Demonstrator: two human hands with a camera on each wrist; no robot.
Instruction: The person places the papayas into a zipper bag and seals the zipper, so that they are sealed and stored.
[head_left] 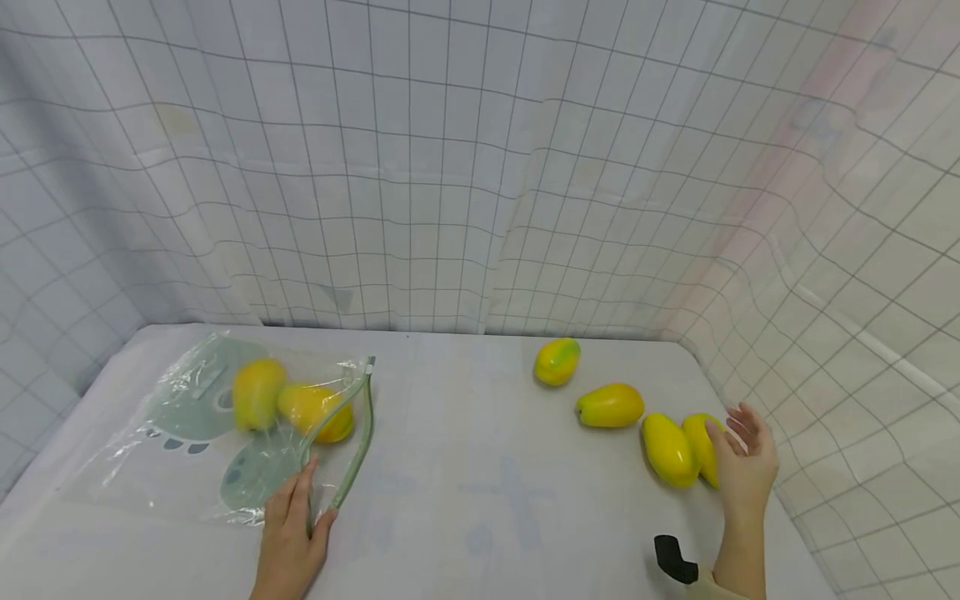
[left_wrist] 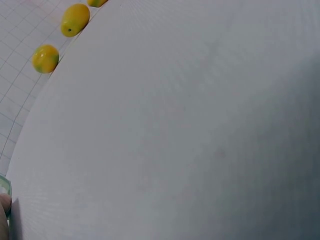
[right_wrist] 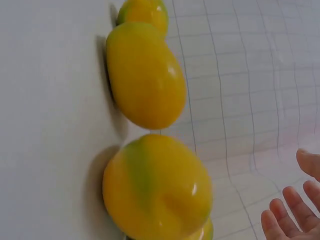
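A clear plastic zip bag [head_left: 187, 467] with a green-edged mouth and a pale green printed animal lies on the left, two yellow mangoes [head_left: 258, 393] inside it. My left hand [head_left: 291, 529] holds the bag at the near end of its mouth, thumb on one green edge and fingers on the other; the mouth gapes. On the right, my right hand [head_left: 752, 458] hovers over the rightmost mango [head_left: 701, 446], fingers parted and bent a little, gripping nothing. It partly hides that mango. Another mango [head_left: 670, 450] lies right beside it. In the right wrist view the fingers [right_wrist: 300, 207] are apart from the fruit.
Two more mangoes, one yellow [head_left: 611, 406] and one green-tipped [head_left: 557, 362], lie farther back on the white tabletop [head_left: 465, 467]. White gridded cloth [head_left: 450, 167] hangs behind and on both sides. A black strap piece [head_left: 675, 560] shows by the right wrist.
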